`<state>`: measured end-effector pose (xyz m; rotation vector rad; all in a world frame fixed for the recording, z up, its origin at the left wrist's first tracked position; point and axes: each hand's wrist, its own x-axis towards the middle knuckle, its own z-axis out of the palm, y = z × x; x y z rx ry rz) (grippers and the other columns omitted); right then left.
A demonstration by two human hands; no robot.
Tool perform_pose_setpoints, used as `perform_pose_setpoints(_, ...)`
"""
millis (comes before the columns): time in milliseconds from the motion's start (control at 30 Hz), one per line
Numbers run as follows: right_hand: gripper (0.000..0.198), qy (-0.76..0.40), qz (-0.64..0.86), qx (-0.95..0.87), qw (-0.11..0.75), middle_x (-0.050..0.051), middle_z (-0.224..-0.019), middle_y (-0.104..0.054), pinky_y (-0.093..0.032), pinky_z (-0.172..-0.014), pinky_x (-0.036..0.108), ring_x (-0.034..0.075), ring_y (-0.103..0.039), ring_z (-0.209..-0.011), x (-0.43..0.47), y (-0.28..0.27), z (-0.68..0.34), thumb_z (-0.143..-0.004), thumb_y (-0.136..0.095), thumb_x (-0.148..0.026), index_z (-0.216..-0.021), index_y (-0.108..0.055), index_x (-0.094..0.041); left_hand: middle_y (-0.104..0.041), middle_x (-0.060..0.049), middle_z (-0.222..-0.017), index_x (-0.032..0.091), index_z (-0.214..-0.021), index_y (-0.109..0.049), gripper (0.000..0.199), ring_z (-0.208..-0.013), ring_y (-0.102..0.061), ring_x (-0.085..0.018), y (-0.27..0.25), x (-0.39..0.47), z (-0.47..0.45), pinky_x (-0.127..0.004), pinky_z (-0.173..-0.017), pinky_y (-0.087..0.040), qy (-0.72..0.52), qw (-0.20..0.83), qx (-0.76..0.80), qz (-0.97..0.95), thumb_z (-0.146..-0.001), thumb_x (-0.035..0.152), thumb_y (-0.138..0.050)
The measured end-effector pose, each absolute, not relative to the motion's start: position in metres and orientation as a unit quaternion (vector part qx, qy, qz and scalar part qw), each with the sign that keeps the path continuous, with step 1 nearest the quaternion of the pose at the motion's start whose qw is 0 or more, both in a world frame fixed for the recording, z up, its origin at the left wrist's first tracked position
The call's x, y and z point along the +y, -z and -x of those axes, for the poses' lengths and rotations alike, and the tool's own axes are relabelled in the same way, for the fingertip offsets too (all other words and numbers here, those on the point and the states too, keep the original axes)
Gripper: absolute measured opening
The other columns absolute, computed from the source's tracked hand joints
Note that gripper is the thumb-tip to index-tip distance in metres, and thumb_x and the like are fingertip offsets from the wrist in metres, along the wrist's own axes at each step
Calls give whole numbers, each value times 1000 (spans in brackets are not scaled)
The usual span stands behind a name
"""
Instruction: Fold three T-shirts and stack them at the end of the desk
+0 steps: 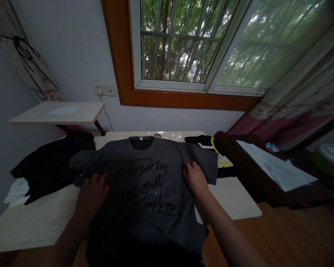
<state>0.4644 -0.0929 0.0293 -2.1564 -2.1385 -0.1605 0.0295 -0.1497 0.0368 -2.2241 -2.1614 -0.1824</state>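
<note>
Pale wood covers the bench (30,230), which runs beneath both hands under a window (180,55) set in a brown frame, well beyond them, with green leaves behind its bars. From the head view, a dark grey T-shirt (144,148) lies face up between the two hands, its collar beyond them with a small white tag (141,138), and its lower part coming back past them over the near edge of the bench into shadow. Black lettering on its chest, partly readable as "Pursue the" and "self", sits between the hands. The left hand (93,187) rests with bent fingers on the shirt's side, just nearer than a rumpled sleeve; whether it pinches the cloth, I cannot tell. The right hand (195,177) lies on the opposite side, fingers close together on the fabric; whether it grips any is also unclear. Outward from the left hand are black clothing (58,155) and a white cloth (18,191); farther beyond that hand stands a raised shelf (91,107) bearing a paper sheet (61,110). Just past the right hand, the other sleeve partly covers a black garment (226,172) with yellow and white markings. Farther out from that hand, white sheets (272,163) lie on something dark brown.
</note>
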Motion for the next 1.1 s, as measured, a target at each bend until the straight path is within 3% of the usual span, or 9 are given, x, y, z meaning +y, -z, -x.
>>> perform_pose_setpoints(200, 27, -4, 707, -706, 34, 10, -109, -62, -43, -75, 26, 19, -65, -87, -87, -35, -475, -94, -54, -17, -120, -63, -18, -66, -15, -119, 17, -127, -63, 41, -107, -62, -29, -32, -141, -25, -42, -96, -47, 14, 4, -683, 731, -90, 21, -45)
perform_pose_setpoints(367, 33, -39, 706, -707, 4, 10, -107, -65, -41, -69, 26, 20, -67, -85, -94, -40, -490, -87, -57, -14, -119, -60, -18, -68, -12, -119, 20, -124, -58, 39, -104, -67, -26, -36, -149, -10, -35, -89, -49, -24, -106, -671, 734, -86, 19, -50)
perform_pose_setpoints(567, 38, -97, 695, -710, -63, 11, -108, -70, -40, -68, 28, 24, -70, -92, -106, -49, -510, -81, -62, -15, -118, -61, -22, -72, -3, -103, 26, -96, -61, 20, -94, -69, -22, -42, -170, 5, -32, -78, -48, -74, -269, -613, 739, -81, 19, -50)
perform_pose_setpoints(667, 38, -116, 688, -710, -98, 11, -108, -71, -40, -69, 28, 25, -70, -94, -105, -58, -512, -78, -65, -15, -115, -62, -24, -73, -3, -101, 26, -98, -63, 20, -93, -70, -23, -52, -170, 4, -33, -79, -49, -82, -304, -601, 734, -83, 22, -50)
perform_pose_setpoints(833, 19, -88, 688, -715, -92, 11, -109, -70, -43, -70, 29, 25, -70, -94, -87, -79, -489, -87, -59, -20, -104, -67, -22, -69, -8, -122, 27, -126, -61, 37, -103, -67, -25, -69, -134, -7, -37, -88, -50, -35, -191, -629, 753, -92, 33, -48)
perform_pose_setpoints(967, 21, -31, 647, -762, -21, 12, -108, -68, -47, -78, 31, 23, -68, -95, -61, -85, -456, -96, -51, -24, -108, -67, -18, -64, -14, -125, 17, -127, -63, 39, -114, -60, -27, -73, -86, -17, -40, -100, -45, -10, -29, -641, 767, -96, 27, -40)
perform_pose_setpoints(1100, 26, -30, 562, -825, 44, 12, -116, -66, -45, -97, 32, 23, -61, -108, -31, -72, -425, -97, -50, -22, -114, -70, -18, -61, -15, -130, 20, -134, -59, 42, -118, -55, -32, -67, -50, -23, -45, -95, -47, -5, 64, -686, 725, -95, 28, -43)
